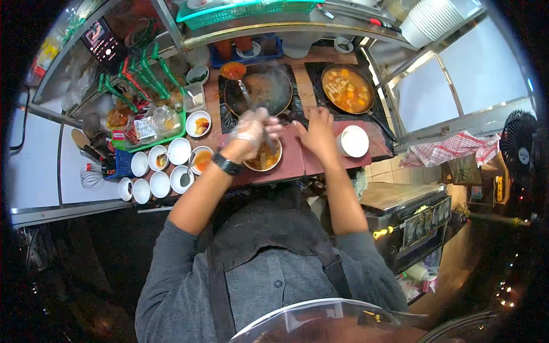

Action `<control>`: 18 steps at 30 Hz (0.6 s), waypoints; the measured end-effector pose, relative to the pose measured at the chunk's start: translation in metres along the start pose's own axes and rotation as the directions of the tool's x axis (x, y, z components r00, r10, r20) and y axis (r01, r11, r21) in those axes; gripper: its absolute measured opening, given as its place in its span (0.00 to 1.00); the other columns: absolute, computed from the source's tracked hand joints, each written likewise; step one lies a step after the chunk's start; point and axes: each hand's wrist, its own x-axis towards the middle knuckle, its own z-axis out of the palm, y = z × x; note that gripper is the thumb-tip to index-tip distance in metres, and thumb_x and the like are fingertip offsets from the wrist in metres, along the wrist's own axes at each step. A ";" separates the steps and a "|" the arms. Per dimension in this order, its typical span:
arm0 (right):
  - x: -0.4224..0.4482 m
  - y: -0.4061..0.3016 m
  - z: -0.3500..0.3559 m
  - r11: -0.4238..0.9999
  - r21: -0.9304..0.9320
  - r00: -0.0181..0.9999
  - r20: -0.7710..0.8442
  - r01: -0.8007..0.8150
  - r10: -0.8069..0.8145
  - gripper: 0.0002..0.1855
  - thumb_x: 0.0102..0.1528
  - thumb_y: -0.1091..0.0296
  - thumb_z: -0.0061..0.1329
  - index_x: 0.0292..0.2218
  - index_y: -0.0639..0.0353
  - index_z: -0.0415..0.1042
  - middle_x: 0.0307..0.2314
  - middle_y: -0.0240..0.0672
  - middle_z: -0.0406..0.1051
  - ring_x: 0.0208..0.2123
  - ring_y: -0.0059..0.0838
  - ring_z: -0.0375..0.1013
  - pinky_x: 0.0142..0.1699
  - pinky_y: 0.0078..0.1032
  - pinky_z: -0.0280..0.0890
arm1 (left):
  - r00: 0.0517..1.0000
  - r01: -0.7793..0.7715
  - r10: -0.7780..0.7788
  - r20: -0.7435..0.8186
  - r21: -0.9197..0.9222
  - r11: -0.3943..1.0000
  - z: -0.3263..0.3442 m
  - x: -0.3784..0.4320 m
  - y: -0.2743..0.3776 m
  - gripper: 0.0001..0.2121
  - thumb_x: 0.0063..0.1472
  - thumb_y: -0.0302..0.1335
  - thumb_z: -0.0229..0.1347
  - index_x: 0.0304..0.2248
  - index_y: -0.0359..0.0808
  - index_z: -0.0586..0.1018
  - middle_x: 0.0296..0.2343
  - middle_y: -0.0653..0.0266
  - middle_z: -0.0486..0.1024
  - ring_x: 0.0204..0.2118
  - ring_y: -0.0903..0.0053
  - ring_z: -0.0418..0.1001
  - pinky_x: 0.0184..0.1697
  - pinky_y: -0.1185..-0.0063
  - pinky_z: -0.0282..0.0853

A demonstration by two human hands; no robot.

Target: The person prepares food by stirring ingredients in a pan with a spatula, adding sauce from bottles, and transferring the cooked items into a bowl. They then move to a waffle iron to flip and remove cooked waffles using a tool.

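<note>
My left hand (254, 130), in a clear glove with a black watch at the wrist, is shut on a metal ladle (244, 91). The ladle's bowl, with orange-red food in it, hangs over the near-left rim area of a steaming dark pan (259, 92). Just under this hand stands a white bowl of food in brownish broth (274, 162), partly hidden. My bare right hand (318, 130) is by the dark pan's handle, thumb apart from the fingers; whether it grips anything is unclear. To its right is a white paper tub (355, 141). Beyond it, a second pan (348, 88) holds orange stew with chunks.
Several small white bowls (159, 184) stand at the left, some with sauces. Behind them, a green basket (182, 128) holds bagged ingredients and sachets. A metal shelf edge (274, 29) crosses above the pans. The second pan's handle (383, 127) points toward the right front.
</note>
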 end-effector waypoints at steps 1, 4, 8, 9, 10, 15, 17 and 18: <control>0.010 0.011 0.013 1.000 0.005 1.000 -0.013 0.004 -0.004 0.27 0.58 0.57 0.57 0.49 0.71 0.69 0.45 0.55 0.70 0.50 0.55 0.69 0.57 0.45 0.63 | 0.999 0.033 -0.033 0.018 -0.012 0.999 -0.015 -0.010 0.013 0.14 0.73 0.39 0.47 0.31 0.39 0.67 0.24 0.66 0.67 0.26 0.78 0.67 0.30 0.79 0.67; 0.025 0.018 0.032 0.995 -0.037 0.903 0.416 -0.096 0.103 0.27 0.55 0.54 0.59 0.46 0.71 0.73 0.42 0.57 0.75 0.45 0.56 0.75 0.52 0.44 0.69 | 0.984 0.053 -0.094 0.150 0.252 0.966 -0.073 -0.026 0.040 0.15 0.74 0.39 0.44 0.30 0.41 0.66 0.22 0.71 0.63 0.21 0.81 0.61 0.23 0.79 0.62; 0.026 -0.007 0.011 0.966 -0.199 0.942 0.261 -0.164 0.213 0.21 0.50 0.56 0.61 0.37 0.67 0.80 0.33 0.54 0.79 0.37 0.52 0.80 0.44 0.45 0.73 | 0.989 -0.142 0.092 0.114 0.577 0.804 -0.116 -0.045 0.055 0.13 0.73 0.39 0.46 0.30 0.42 0.66 0.21 0.75 0.62 0.18 0.85 0.58 0.19 0.81 0.54; 0.022 -0.004 0.001 0.966 -0.207 0.956 0.214 -0.156 0.200 0.19 0.49 0.56 0.62 0.34 0.65 0.81 0.31 0.53 0.79 0.35 0.51 0.80 0.43 0.45 0.74 | 0.978 -0.207 0.157 0.136 0.672 0.711 -0.118 -0.051 0.060 0.11 0.72 0.38 0.47 0.33 0.41 0.68 0.21 0.75 0.63 0.19 0.87 0.58 0.20 0.82 0.55; 0.021 -0.002 -0.008 0.963 -0.226 0.974 0.133 -0.149 0.182 0.15 0.48 0.58 0.61 0.35 0.57 0.82 0.30 0.50 0.79 0.35 0.51 0.80 0.41 0.45 0.74 | 0.963 -0.262 0.219 0.159 0.754 0.603 -0.119 -0.056 0.064 0.10 0.71 0.38 0.48 0.36 0.40 0.70 0.22 0.76 0.64 0.20 0.88 0.59 0.21 0.82 0.56; -0.007 -0.038 -0.093 0.918 -0.309 0.963 0.023 -0.250 0.270 0.14 0.48 0.54 0.61 0.36 0.47 0.82 0.29 0.44 0.80 0.33 0.48 0.80 0.40 0.44 0.73 | 0.814 -0.570 0.300 0.497 0.782 0.253 -0.122 -0.046 0.096 0.13 0.70 0.37 0.47 0.35 0.34 0.72 0.23 0.65 0.69 0.24 0.76 0.69 0.28 0.73 0.66; -0.021 -0.053 -0.115 0.910 -0.322 0.961 0.001 -0.261 0.276 0.13 0.50 0.53 0.60 0.36 0.47 0.82 0.29 0.43 0.80 0.33 0.48 0.81 0.39 0.44 0.73 | 0.764 -0.618 0.291 0.575 0.782 0.077 -0.112 -0.040 0.101 0.15 0.69 0.38 0.45 0.34 0.32 0.72 0.23 0.56 0.70 0.26 0.63 0.71 0.33 0.66 0.67; -0.029 -0.061 -0.124 0.904 -0.317 0.954 -0.014 -0.288 0.300 0.14 0.50 0.53 0.60 0.37 0.46 0.81 0.29 0.42 0.80 0.34 0.48 0.80 0.40 0.44 0.73 | 0.784 -0.602 0.277 0.555 0.789 0.124 -0.110 -0.034 0.099 0.15 0.69 0.37 0.45 0.35 0.32 0.71 0.25 0.51 0.72 0.29 0.56 0.72 0.36 0.64 0.67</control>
